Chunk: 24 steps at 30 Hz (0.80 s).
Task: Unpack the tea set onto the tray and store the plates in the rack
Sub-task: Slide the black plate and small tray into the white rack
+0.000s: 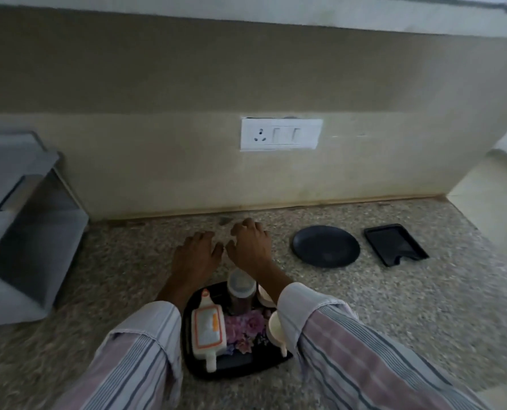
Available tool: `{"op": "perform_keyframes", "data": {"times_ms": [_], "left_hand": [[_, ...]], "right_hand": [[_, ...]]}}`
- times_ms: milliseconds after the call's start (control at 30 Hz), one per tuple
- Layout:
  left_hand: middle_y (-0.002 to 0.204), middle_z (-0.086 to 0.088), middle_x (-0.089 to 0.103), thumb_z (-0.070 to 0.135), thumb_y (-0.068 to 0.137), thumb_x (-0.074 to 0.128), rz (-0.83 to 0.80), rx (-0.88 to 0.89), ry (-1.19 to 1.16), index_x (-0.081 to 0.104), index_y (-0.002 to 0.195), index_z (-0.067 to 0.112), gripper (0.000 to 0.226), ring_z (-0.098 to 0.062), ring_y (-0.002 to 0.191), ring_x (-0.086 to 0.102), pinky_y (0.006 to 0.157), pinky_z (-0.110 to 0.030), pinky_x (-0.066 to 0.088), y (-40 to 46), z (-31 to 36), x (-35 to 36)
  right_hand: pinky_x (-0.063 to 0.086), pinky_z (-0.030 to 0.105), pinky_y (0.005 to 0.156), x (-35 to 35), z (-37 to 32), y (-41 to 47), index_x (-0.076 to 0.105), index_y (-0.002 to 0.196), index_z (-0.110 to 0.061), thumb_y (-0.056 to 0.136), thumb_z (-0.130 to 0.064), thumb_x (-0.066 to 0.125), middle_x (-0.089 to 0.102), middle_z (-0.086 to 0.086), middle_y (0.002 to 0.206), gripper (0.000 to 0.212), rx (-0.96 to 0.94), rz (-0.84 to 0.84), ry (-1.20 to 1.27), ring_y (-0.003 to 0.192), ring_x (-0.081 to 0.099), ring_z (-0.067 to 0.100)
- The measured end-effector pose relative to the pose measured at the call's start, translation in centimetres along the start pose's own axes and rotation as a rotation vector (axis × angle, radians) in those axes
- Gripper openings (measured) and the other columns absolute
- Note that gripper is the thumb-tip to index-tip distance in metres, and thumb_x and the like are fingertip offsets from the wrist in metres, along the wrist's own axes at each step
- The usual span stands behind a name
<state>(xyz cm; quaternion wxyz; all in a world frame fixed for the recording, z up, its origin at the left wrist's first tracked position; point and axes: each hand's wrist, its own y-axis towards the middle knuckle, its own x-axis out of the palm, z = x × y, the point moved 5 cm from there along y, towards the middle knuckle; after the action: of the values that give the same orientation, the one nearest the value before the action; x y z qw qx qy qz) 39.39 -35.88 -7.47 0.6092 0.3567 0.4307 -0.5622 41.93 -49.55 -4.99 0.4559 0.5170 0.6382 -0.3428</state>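
A black tray point(231, 369) lies on the counter near me. On it stand a white and orange teapot point(209, 328), a lidded jar point(240, 291), pink flowers point(246, 327) and white cups point(276, 327). Beyond the tray, my left hand point(197, 253) and my right hand point(250, 242) hover side by side over the counter, palms down, fingers spread and holding nothing. A round black plate point(326, 246) lies flat to the right of my right hand. Further right is a small black rectangular plate point(395, 244).
A grey rack-like container point(24, 226) stands at the left against the wall. A white socket and switch plate point(281, 134) is on the wall behind. The speckled stone counter point(424, 306) ends at a wall corner on the right.
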Motion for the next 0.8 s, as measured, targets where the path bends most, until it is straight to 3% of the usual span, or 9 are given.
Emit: {"op": "perform_keyframes", "data": {"times_ms": [500,700,800], "left_hand": [[0.141,-0.011,0.050,0.044,0.098,0.039,-0.098,0.078,0.111,0.042,0.142,0.018,0.052,-0.034,0.126,0.049,0.098,-0.045,0.044,2.9,13.4,8.1],[0.159,-0.011,0.029,0.042,0.100,0.035,-0.181,0.051,0.090,0.026,0.153,0.018,0.059,-0.035,0.142,0.032,0.111,-0.050,0.036,5.2,16.1,11.6],[0.165,-0.007,0.018,0.036,0.102,0.031,-0.162,0.018,0.062,0.019,0.156,0.019,0.058,-0.031,0.149,0.021,0.117,-0.050,0.029,6.5,16.4,13.6]], "right_hand": [[0.046,0.050,0.098,-3.2,20.6,-1.0,0.061,0.126,-0.015,0.096,-0.038,0.050,0.053,0.012,0.134,0.039,0.183,-0.122,-0.033,0.123,0.049,0.036],[0.044,0.048,0.102,-2.6,26.0,-0.6,0.056,0.135,-0.020,0.098,-0.034,0.050,0.046,0.012,0.142,0.040,0.237,-0.177,-0.024,0.128,0.046,0.035],[0.043,0.047,0.105,-2.1,28.8,-0.7,0.050,0.138,-0.020,0.097,-0.035,0.052,0.042,0.011,0.145,0.043,0.320,-0.120,0.012,0.131,0.043,0.035]]}}
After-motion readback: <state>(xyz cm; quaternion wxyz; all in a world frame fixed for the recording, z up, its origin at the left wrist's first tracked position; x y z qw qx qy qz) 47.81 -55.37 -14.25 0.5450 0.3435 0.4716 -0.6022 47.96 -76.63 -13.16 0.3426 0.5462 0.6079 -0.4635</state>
